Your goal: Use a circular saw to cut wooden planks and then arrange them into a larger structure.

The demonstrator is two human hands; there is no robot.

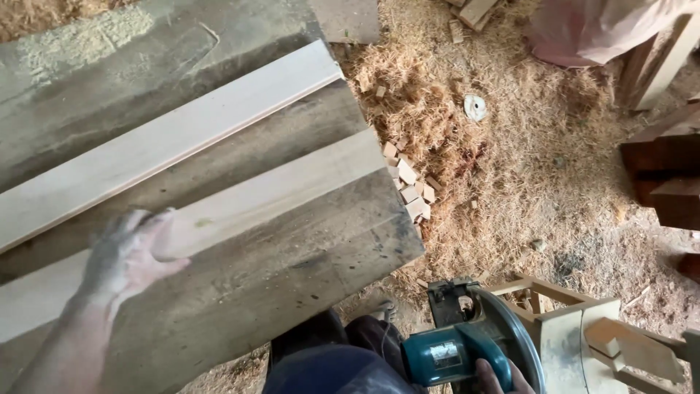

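Left hand (127,252) flat, fingers spread, pressing the near pale plank (292,186) on the workbench (306,270). Right hand (499,378) wrapped around the teal circular saw (474,346), held low beside the bench edge. Second plank (168,142) lies parallel behind.

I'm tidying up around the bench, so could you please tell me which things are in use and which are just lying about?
In use:
left hand on near plank
right hand on circular saw

Lying about:
far plank
offcut blocks
white disc

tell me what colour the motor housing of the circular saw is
Teal-blue housing on the circular saw, held by the right hand; head view.
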